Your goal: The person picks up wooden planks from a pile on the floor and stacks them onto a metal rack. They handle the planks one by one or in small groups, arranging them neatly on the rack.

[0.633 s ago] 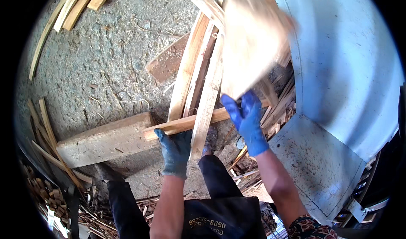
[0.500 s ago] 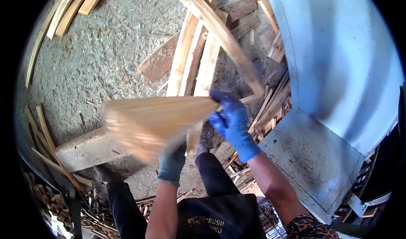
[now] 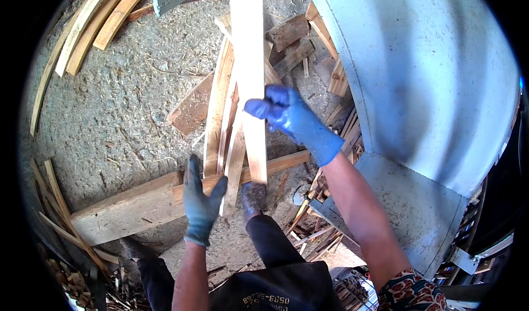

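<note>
Pale plank (image 3: 248, 46) cut off by the top edge, boards partly hidden behind it.
Glare blanks the plank's grain at upper centre, and its length covers parts of the stacked boards (image 3: 216, 112) and the crosswise board (image 3: 286, 160). The right hand (image 3: 292, 115) is slightly blurred; how its fingers sit under the plank cannot be told. The left hand (image 3: 203, 203) hides a stretch of the crosswise board. Curved strips (image 3: 122, 14) at upper left leave the frame, as does the dark apron (image 3: 275, 289) below. Lower-left scraps (image 3: 74, 280) are too small to count.
</note>
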`<state>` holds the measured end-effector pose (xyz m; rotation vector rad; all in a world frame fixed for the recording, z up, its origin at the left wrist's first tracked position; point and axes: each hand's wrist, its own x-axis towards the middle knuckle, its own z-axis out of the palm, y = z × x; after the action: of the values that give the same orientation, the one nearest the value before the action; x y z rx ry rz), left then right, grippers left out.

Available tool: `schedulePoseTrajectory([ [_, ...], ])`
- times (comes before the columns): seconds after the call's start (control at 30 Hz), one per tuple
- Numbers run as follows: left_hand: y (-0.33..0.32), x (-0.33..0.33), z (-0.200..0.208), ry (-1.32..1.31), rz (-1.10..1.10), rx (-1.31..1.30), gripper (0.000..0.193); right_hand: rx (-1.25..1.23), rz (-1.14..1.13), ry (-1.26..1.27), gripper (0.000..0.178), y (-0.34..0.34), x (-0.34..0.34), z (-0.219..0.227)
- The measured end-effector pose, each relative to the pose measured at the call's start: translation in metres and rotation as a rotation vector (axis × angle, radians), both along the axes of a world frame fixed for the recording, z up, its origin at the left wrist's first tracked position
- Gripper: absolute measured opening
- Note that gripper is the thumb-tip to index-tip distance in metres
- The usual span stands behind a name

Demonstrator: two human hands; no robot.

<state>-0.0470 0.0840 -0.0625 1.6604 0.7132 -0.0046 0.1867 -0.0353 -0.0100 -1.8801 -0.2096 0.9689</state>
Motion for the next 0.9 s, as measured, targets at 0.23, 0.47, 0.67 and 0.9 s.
schedulePoseTrajectory([
  [0.23,0.015,0.047,-0.007,0.196,0.140,-0.763,0.039,0.249,-0.264,0.448,0.026,-0.011,-0.079,-0.013],
  [0.47,0.014,0.044,-0.026,0.153,0.076,-0.614,0.042,-0.727,0.105,-0.700,0.058,-0.085,0.020,-0.115],
  [0.67,0.017,0.058,-0.003,0.078,0.010,-0.602,0.045,-0.293,-0.266,-0.116,0.036,-0.067,-0.023,-0.054],
  [0.9,0.037,0.088,-0.028,0.269,-0.280,0.042,0.045,-0.058,-0.953,0.428,0.038,-0.106,-0.169,-0.034],
])
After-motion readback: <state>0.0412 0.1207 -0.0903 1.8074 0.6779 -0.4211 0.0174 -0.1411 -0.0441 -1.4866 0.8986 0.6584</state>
